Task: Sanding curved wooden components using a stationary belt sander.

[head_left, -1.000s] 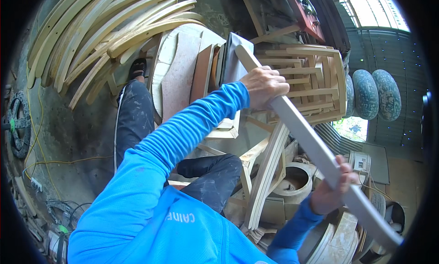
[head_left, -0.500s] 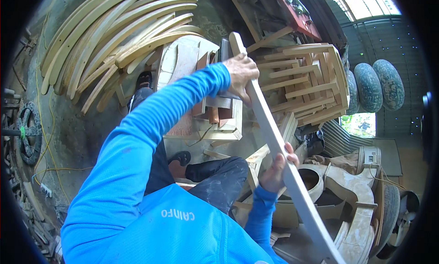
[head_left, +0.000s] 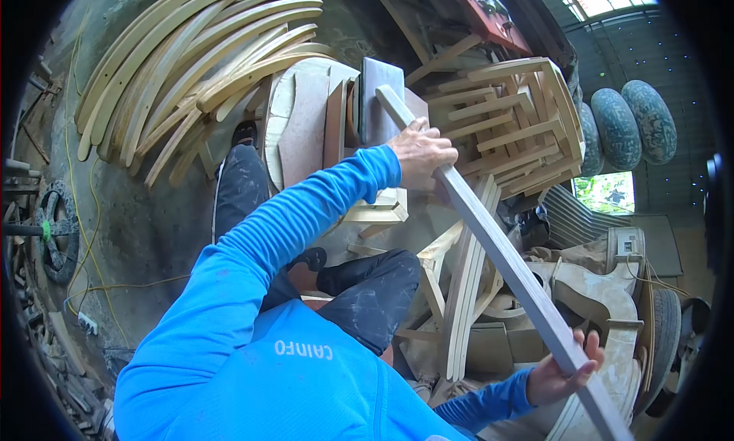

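A long pale wooden slat [head_left: 497,250] runs slantwise from the upper middle to the lower right. My left hand [head_left: 419,152] grips it near its far end, the blue sleeve stretched out toward it. Near the slat's close end, my right hand [head_left: 564,371] wraps under it with the fingers curled on the edge. Below the slat lie more curved wooden pieces [head_left: 465,288] and a small wooden frame [head_left: 376,209]. My dark trouser legs [head_left: 367,288] show beneath my arms.
A heap of bent wooden strips [head_left: 183,66] lies on the concrete floor at upper left. A stack of wooden chair frames [head_left: 511,128] stands at upper right, with flat boards [head_left: 306,120] between. Two dark tyres [head_left: 634,120] stand at far right. Yellow cable [head_left: 84,212] trails at left.
The slat has swung back to the right at its near end, and my right hand slid down it toward the lower right. My left hand keeps its grip near the far end.
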{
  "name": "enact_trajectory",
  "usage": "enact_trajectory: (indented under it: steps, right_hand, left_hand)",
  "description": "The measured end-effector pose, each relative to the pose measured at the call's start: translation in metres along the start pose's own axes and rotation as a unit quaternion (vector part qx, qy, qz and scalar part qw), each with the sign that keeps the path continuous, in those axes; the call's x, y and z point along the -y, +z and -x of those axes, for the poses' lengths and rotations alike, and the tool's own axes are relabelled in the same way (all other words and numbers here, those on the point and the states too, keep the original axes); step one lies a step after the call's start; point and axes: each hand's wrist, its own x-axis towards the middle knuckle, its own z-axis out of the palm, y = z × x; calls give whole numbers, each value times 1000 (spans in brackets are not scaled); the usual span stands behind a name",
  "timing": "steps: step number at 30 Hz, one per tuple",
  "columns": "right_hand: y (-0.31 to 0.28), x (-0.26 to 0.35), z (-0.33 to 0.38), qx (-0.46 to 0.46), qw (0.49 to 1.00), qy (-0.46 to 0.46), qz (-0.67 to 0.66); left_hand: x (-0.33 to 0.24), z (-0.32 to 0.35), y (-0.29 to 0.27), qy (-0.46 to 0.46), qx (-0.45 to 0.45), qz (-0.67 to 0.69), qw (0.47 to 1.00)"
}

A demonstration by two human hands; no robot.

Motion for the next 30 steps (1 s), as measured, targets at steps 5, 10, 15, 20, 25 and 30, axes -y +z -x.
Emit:
enact_trajectory:
  steps: [5,10,15,20,25,30]
  right_hand:
    - [43,-37,29,7,990,-21,136]
    - [116,-108,42,14,985,-17,172]
    - [199,-232,41,53,992,-64,93]
    - [244,-272,23,38,998,17,40]
    - [194,-223,40,75,993,-8,92]
    - [90,-113,63,63,990,10,125]
  left_hand:
    - [57,-13,5,-20,45,-43,998]
    - [65,-18,-5,-49,91,-18,994]
    - [59,-15,3,-82,99,-11,992]
    - [80,-24,-20,-178,137,-46,973]
    - [51,-18,-30,-58,134,-99,984]
    - [-27,-31,-5,62,180,-13,982]
